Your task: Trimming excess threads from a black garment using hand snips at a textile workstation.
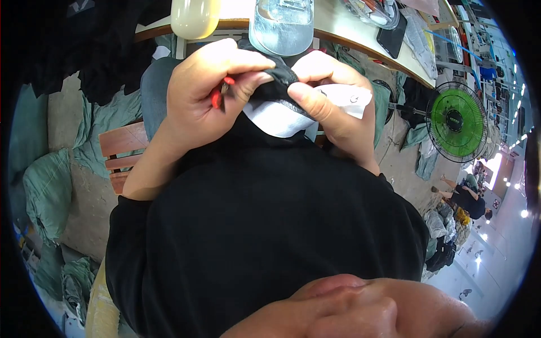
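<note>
Between my two hands is a black piece of fabric point(275, 90) with a folded seam, and a white ribbed panel point(276, 120) hangs below it. My left hand point(197, 93) pinches the fabric's left side between thumb and forefinger. Tucked in that palm is a small red-handled tool point(216, 98), whose working end is hidden. On the other side, the thumb and fingers of my right hand point(332, 110) are closed on the seam. A white piece with a small dark mark point(354, 99) lies across the right hand; whether it joins the fabric I cannot tell.
Just beyond my hands, a pale yellow container point(194, 19) and a clear plastic box point(282, 31) stand at the table edge point(344, 38). A dark phone point(392, 37) lies farther right. A green fan point(455, 120) is at right, wooden slats point(125, 141) and green sacks point(48, 188) at left.
</note>
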A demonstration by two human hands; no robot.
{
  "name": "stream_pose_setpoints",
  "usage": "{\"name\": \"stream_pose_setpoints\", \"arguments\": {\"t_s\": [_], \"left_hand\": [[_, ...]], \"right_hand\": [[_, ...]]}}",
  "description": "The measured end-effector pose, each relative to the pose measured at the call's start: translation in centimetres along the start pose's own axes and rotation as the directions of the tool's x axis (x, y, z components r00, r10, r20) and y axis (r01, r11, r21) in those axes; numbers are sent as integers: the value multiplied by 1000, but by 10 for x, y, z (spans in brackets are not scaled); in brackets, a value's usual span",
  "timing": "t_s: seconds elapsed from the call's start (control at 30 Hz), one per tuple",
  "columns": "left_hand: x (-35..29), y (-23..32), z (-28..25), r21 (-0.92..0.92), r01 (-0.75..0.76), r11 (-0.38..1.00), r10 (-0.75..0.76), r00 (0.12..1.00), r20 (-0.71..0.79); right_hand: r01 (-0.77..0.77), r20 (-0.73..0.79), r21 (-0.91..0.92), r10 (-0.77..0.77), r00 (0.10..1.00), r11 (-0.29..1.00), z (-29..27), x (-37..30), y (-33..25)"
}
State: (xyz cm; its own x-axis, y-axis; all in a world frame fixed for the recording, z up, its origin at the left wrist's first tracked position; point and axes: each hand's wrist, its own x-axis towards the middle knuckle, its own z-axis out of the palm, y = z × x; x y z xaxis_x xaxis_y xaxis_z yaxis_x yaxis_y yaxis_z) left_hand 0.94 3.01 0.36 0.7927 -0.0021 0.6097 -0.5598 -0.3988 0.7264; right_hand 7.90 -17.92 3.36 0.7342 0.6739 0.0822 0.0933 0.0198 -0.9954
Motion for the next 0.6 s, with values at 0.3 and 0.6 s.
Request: {"name": "stream_pose_setpoints", "arguments": {"t_s": [0.3,0.6], "left_hand": [[10,13,-5,153,-31,988,40,998,-56],[3,6,4,397,-331,856,363,932,-4]], "right_hand": [[-112,-139,169,137,981,979,10,-3,-3],[-76,-64,154,86,994,985,11,0,1]]}}
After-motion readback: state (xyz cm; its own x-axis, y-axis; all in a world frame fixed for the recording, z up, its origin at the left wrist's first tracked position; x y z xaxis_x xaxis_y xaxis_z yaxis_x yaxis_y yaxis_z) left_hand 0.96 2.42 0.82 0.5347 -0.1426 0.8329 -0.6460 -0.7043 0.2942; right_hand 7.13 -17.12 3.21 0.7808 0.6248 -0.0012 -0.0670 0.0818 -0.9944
